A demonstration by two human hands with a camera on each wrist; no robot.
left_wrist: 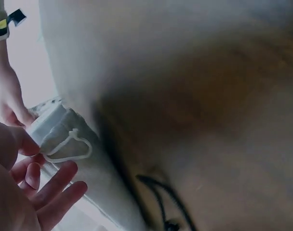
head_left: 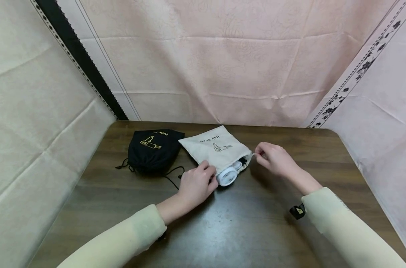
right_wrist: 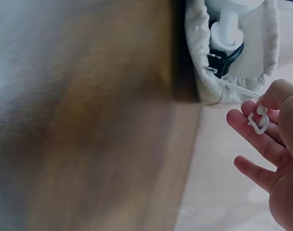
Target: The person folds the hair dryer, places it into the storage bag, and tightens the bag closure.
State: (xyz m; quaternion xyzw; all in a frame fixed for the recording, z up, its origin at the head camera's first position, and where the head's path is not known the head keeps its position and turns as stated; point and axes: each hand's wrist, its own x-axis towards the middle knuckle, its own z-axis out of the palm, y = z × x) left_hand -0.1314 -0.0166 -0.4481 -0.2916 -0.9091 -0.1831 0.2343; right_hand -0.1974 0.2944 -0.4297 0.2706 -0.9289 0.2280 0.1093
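Observation:
A cream drawstring bag, printed "Hair Dryer", lies flat on the table with its mouth toward me. The white vented end of a hair dryer sticks out of it. At the mouth's left side my left hand pinches the white drawstring, whose loop shows in the left wrist view. My right hand pinches the knotted drawstring end at the opposite side. Inside the open mouth, the right wrist view shows white parts and a black strap.
Left of the cream bag sits a bulging black drawstring pouch with gold print. Its black cord trails toward my left hand. The brown wooden table meets hanging pale cloths at the back and sides.

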